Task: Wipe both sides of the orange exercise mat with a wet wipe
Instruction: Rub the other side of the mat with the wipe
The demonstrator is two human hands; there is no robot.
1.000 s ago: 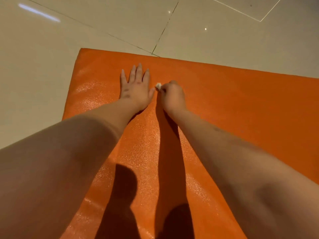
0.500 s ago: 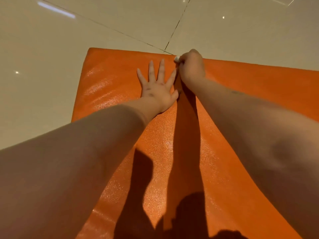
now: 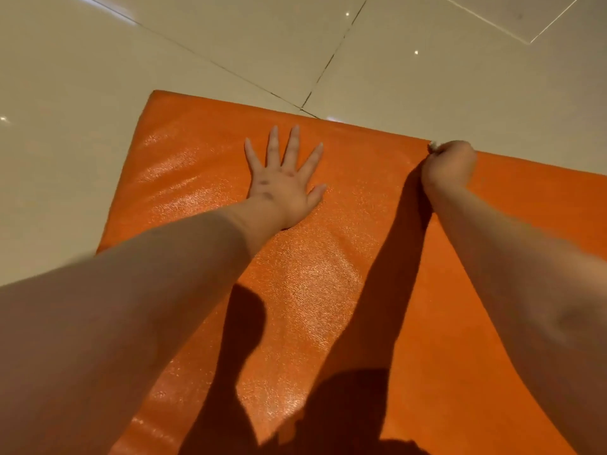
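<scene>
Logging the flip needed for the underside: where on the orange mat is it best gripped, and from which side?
Probably the far left corner of the orange mat, pinched from the floor side on the left. The mat lies flat and thin, both edges there are bare, and the left hand, pressed flat, is nearest. The right hand grips the wet wipe at the far edge.

Bright orange mat (image 3: 328,257), fine pebbled grain, pale glossy patches. Cream-beige floor (image 3: 82,93) tiles, thin dark grout lines, small white glints. White scrap of wet wipe (image 3: 433,145) showing at right hand (image 3: 450,162).
</scene>
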